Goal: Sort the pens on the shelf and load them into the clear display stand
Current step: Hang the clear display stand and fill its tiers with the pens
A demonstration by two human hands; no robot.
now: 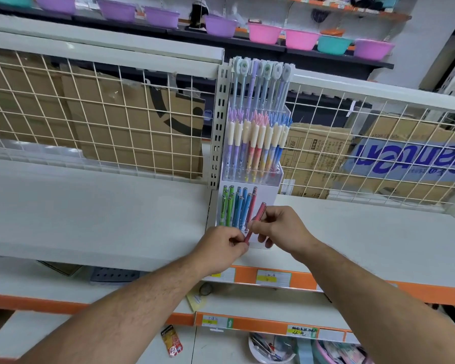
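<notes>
Both hands on one red pen [255, 223]: left hand [222, 248] pinches its lower end, right hand [281, 227] grips mid-barrel, before the stand [267, 198].

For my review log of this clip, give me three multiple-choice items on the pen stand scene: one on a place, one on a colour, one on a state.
1. Where do the green pens stand in the bottom tier of the clear display stand?
A. left side
B. right side
C. middle

2. What colour is the pen being handled?
A. green
B. red
C. blue

3. How is that pen held?
A. by the left hand alone
B. it lies loose on the shelf
C. between both hands

Key: 1 A, they are leftmost, beside the blue pens; 2 B, its barrel is red; 3 C, the right hand and the left hand both grip it.
</notes>
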